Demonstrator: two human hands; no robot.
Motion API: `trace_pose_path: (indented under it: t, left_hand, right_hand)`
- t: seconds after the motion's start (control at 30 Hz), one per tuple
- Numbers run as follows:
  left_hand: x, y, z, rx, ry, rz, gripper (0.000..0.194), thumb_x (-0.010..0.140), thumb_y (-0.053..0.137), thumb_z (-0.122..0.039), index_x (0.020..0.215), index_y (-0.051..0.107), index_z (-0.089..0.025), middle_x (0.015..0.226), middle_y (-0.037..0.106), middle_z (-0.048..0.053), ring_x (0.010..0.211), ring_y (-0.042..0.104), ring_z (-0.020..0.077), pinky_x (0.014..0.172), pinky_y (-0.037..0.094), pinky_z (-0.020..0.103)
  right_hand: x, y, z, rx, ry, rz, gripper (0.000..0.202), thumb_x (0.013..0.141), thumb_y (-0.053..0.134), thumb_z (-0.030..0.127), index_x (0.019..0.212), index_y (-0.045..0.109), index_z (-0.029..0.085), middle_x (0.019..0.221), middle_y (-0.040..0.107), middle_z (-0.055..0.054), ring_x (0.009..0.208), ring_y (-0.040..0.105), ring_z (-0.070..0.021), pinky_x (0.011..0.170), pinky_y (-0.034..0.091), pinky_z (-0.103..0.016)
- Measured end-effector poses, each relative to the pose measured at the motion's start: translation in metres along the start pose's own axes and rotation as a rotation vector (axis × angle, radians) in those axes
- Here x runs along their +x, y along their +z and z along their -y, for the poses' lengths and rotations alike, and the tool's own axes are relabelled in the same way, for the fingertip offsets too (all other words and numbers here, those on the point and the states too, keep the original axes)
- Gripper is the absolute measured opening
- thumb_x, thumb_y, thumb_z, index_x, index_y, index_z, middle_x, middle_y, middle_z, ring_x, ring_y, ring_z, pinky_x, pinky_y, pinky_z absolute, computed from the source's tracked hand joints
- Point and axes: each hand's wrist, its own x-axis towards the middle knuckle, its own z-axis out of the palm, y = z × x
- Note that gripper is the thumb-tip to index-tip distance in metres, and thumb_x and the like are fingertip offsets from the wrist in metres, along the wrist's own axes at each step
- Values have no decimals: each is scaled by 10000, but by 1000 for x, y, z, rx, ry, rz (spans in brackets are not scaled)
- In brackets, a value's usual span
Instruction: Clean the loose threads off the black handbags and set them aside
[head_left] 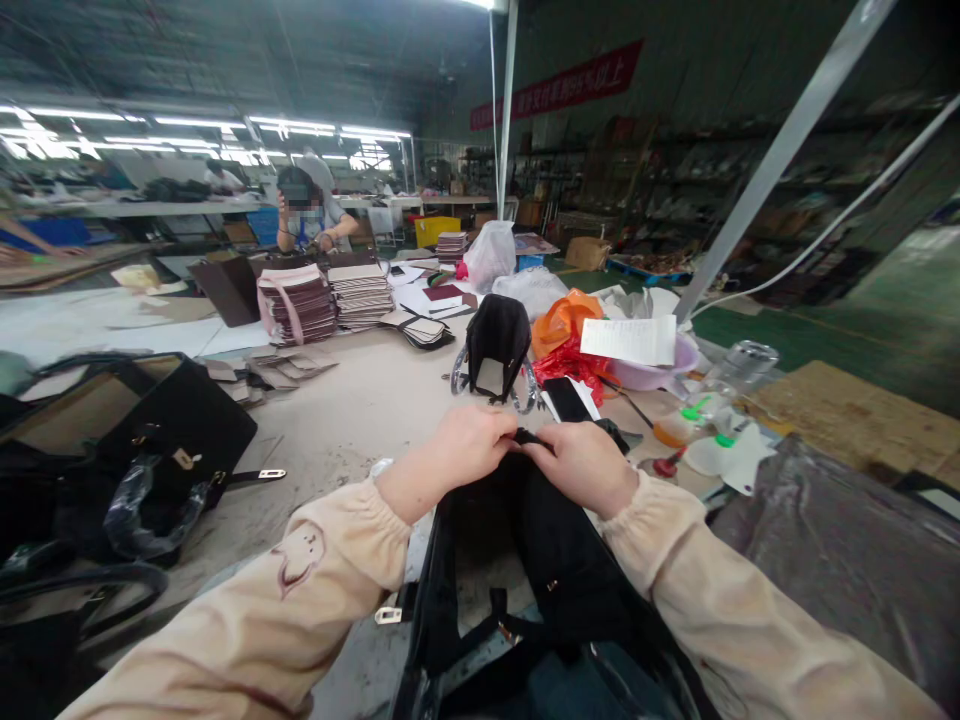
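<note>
A large black bag (577, 580) stands open in front of me, its near end at the bottom edge. My left hand (480, 440) pinches the bag's far top edge. Close beside it, my right hand (581, 460) grips the same edge, with the thumbs nearly meeting. A metal-tipped strap (390, 614) sticks out from the bag's left side. Just beyond my hands stands a small black bag (498, 345) with plastic-wrapped handles. A dark phone (568, 399) lies on white paper behind my right hand.
More black bags (172, 420) sit at the left of the worktable (360, 390). Stacked brown pieces (300, 305) stand farther back, near a seated person. At the right are a purple basin (679, 365), glue bottles (679, 425), a slanted metal post (787, 150) and a grey-brown sheet (840, 570).
</note>
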Motion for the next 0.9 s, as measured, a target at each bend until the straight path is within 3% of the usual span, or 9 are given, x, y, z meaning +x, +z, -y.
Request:
trace_pose_path:
  t: [0.27,0.63,0.77,0.9]
  left_hand:
    - [2,3,-2,20,-47,-31,185,833,537,-336,759,636,-198,734,664,27,678,613,186,560,394,269]
    - [5,3,-5,-29,-69,-25,205,842,533,-347,755,638,-194,740,658,30,708,614,180,600,412,263]
    - [5,-1,-10,-212,-167,-78,225,831,537,-411,851,610,-200,776,662,18,731,615,175,642,434,262]
    - [-1,-3,-12,-548,-332,-206,259,927,350,-360,931,550,-197,853,669,11,793,617,144,722,456,260]
  right_hand:
    - [1,5,-4,20,6,-15,367,881,414,402,661,646,221,683,685,-20,657,605,-153,570,310,-261]
    - [1,3,-2,-40,1,3,345,890,406,380,724,663,222,749,700,-30,710,625,-163,585,317,-271]
    - [3,4,-3,-58,23,-4,378,900,384,400,712,661,225,741,700,-33,704,636,-171,563,309,-278]
    - [4,4,-6,-74,42,-4,345,885,411,399,748,675,225,765,708,-39,723,642,-178,559,310,-277]
